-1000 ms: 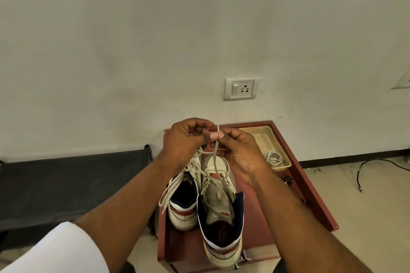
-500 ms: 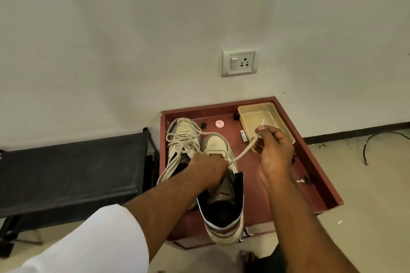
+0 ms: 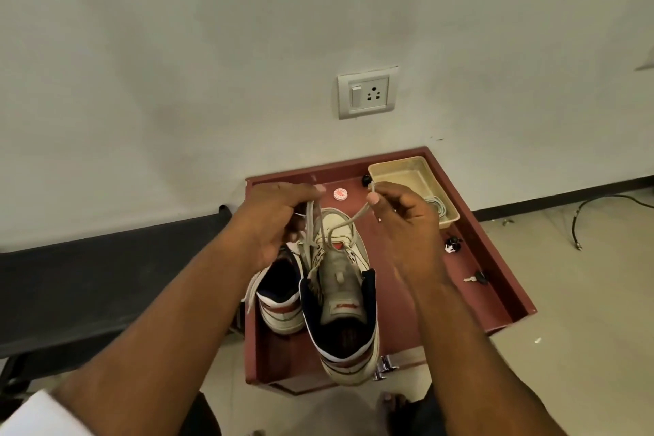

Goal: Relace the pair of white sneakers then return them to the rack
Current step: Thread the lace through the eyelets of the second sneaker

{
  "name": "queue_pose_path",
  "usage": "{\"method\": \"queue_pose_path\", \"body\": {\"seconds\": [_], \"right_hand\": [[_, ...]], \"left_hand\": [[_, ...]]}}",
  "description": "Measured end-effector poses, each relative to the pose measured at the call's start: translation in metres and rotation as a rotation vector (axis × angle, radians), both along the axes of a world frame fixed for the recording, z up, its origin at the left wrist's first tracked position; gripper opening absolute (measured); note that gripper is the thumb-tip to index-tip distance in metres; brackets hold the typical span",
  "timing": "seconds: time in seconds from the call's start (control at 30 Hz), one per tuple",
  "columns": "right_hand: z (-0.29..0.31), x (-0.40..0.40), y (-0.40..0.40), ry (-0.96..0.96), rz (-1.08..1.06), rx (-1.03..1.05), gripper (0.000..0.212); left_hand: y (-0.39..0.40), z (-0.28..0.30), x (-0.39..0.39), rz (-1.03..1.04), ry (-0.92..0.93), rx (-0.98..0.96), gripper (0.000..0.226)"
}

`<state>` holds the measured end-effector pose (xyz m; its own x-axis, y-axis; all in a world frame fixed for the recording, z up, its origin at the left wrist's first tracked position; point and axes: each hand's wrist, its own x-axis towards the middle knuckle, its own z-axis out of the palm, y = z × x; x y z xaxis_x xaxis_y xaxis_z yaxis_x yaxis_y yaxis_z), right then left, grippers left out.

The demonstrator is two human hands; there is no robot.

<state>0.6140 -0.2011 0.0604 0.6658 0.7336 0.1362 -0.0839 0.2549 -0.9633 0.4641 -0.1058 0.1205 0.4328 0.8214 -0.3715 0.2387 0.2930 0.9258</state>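
Two white sneakers with navy linings stand side by side on a low red table (image 3: 495, 308), toes toward the wall. The right sneaker (image 3: 345, 297) is nearer me, its tongue up. The left sneaker (image 3: 279, 294) is partly hidden under my left wrist. A cream lace (image 3: 348, 221) runs up from the right sneaker's eyelets in two strands. My left hand (image 3: 274, 223) pinches one strand above the shoe's toe. My right hand (image 3: 403, 226) pinches the other end, drawn out to the right.
A cream tray (image 3: 396, 170) with a coiled lace sits at the table's back right. A red-and-white cap (image 3: 340, 194), a small black knob, a black-and-white object and a key (image 3: 476, 279) lie on the table. A black bench (image 3: 106, 280) stands left; a cable lies on the floor right.
My left hand rose from the sneaker's tongue and took a lace strand. My right hand came in from beside the tray toward the shoe, still pinching the lace end.
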Motion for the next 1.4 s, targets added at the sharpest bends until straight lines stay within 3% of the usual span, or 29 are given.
{"method": "queue_pose_path", "body": {"seconds": [0.1, 0.27, 0.37, 0.5, 0.6, 0.7, 0.83, 0.97, 1.07, 1.23, 1.4], "right_hand": [[0.005, -0.01, 0.004, -0.083, 0.126, 0.035, 0.018], [-0.009, -0.027, 0.013, 0.227, 0.379, -0.04, 0.01], [-0.014, -0.032, 0.016, 0.276, 0.359, -0.049, 0.005], [-0.019, -0.027, 0.021, 0.336, 0.284, -0.051, 0.01], [-0.02, -0.027, 0.021, 0.318, 0.276, -0.044, 0.009], [-0.019, -0.028, 0.02, 0.269, 0.28, -0.067, 0.011], [-0.019, -0.029, 0.019, 0.204, 0.293, -0.092, 0.015], [-0.018, -0.022, 0.02, 0.154, 0.184, -0.083, 0.011], [-0.014, -0.019, 0.021, 0.231, 0.154, -0.024, 0.025], [-0.011, -0.023, 0.02, 0.26, 0.167, -0.026, 0.034], [-0.008, -0.022, 0.019, 0.261, 0.174, -0.029, 0.022]], "left_hand": [[-0.003, 0.011, 0.007, 0.007, -0.127, -0.264, 0.016], [-0.006, 0.009, 0.005, -0.137, -0.03, -0.239, 0.012], [-0.002, 0.006, -0.001, -0.121, -0.044, -0.24, 0.018], [0.0, 0.001, -0.014, -0.092, -0.38, -0.265, 0.017], [-0.006, -0.006, -0.019, -0.091, -0.531, -0.179, 0.039], [-0.011, -0.014, -0.011, 0.018, -0.391, 0.12, 0.025], [-0.007, -0.015, -0.002, 0.253, -0.344, 0.297, 0.004], [-0.006, -0.017, -0.001, 0.218, -0.279, 0.299, 0.003], [-0.017, -0.025, 0.001, 0.122, -0.21, 0.296, 0.004], [-0.027, -0.031, 0.008, 0.077, -0.254, 0.217, 0.005], [-0.027, -0.028, 0.012, 0.067, -0.226, 0.215, 0.019]]}}
